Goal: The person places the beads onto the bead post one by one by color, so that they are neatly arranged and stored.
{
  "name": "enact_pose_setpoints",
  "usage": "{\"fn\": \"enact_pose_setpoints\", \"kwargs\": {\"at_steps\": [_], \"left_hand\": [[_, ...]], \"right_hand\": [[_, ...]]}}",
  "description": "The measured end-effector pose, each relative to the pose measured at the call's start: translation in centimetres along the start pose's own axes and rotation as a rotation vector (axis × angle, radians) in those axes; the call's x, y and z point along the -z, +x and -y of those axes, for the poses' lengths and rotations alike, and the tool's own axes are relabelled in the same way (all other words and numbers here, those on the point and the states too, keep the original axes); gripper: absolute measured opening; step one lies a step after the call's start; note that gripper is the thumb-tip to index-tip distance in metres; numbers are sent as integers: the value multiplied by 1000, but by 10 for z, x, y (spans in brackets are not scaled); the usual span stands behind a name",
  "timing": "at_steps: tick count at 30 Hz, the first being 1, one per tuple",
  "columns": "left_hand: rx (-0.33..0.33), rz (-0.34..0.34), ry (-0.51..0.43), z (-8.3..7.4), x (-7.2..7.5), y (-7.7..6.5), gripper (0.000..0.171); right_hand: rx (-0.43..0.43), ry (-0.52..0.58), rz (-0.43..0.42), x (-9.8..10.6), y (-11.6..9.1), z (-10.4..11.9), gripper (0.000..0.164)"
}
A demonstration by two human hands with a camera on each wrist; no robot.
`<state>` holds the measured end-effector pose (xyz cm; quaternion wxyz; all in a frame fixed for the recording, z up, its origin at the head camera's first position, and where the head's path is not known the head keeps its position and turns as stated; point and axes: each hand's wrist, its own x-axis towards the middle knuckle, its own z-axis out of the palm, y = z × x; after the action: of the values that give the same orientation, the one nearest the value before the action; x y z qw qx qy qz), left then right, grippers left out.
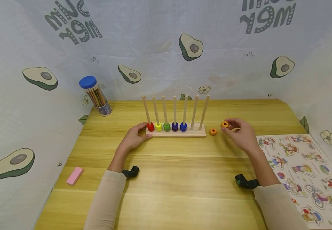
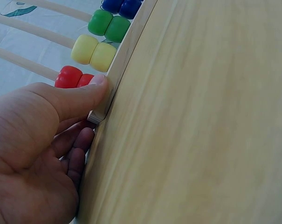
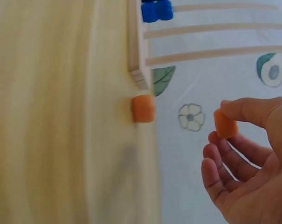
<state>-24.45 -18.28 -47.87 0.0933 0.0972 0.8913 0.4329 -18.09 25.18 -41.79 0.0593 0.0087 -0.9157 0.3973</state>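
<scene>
A wooden peg rack [image 1: 177, 134] stands on the table with a row of upright pegs. Red [image 1: 150, 127], yellow [image 1: 158, 127], green [image 1: 166, 127], purple [image 1: 175, 126] and blue beads [image 1: 183, 126] sit at the foot of the pegs from the left, two per peg where the left wrist view shows them. The two rightmost pegs are bare. My left hand [image 1: 135, 136] grips the rack's left end, thumb on its front edge. My right hand [image 1: 242, 134] pinches an orange bead [image 3: 225, 124] between thumb and fingers, above the table. Another orange bead [image 1: 213, 131] lies beside the rack's right end.
A clear jar of pencils with a blue lid [image 1: 88, 82] stands at the back left. A pink block [image 1: 75, 176] lies near the left edge. On the right lies a picture board [image 1: 304, 179] with cartoon figures. A printed cloth [image 1: 160, 48] hangs behind the table.
</scene>
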Motion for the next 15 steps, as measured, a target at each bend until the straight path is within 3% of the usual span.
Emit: {"fn": "enact_pose_setpoints", "kwargs": {"at_steps": [10,15], "left_hand": [[3,0,2,-1,0,-2,70],[9,2,0,-1,0,-2,69]], "right_hand": [[84,54,-112,19,8,44,46],[171,92,-152,24,17,68,42]]}}
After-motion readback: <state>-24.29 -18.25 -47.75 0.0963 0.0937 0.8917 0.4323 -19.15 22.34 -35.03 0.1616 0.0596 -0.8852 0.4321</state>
